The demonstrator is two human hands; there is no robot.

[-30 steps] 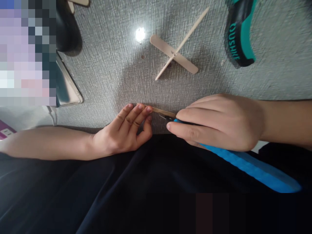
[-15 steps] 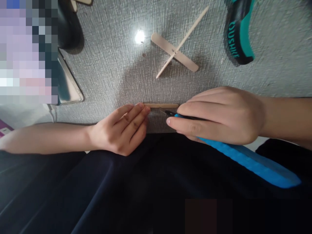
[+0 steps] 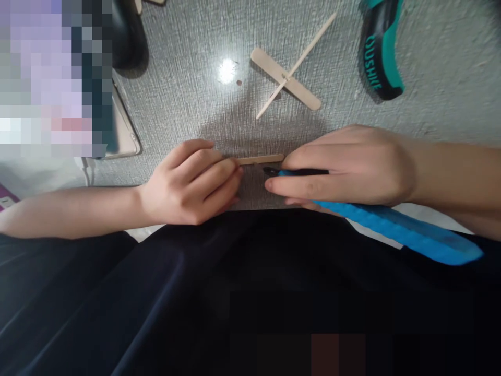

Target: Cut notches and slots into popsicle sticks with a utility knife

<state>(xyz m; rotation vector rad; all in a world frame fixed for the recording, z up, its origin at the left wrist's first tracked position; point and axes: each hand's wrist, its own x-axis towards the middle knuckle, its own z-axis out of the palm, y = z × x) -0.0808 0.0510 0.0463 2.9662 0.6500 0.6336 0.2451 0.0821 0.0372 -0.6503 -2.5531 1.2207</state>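
A thin wooden stick (image 3: 260, 159) lies level near the table's front edge. My left hand (image 3: 193, 183) has its fingers curled over the stick's left end and holds it. My right hand (image 3: 348, 164) grips a blue-handled cutter (image 3: 399, 232) whose dark tip (image 3: 270, 171) sits just under the stick's right end. The long blue handle trails right and down past my wrist.
Farther back on the grey textured table (image 3: 188, 89) lies a cross of two wooden sticks (image 3: 287, 81). A teal and black tool (image 3: 379, 49) rests at the back right. A tablet (image 3: 125, 130) and a dark object (image 3: 131, 36) sit at the left. Dark clothing fills the foreground.
The stick has turned from a slant to level. My left hand's fingers curled more tightly over its left end. Both hands shifted slightly farther onto the table.
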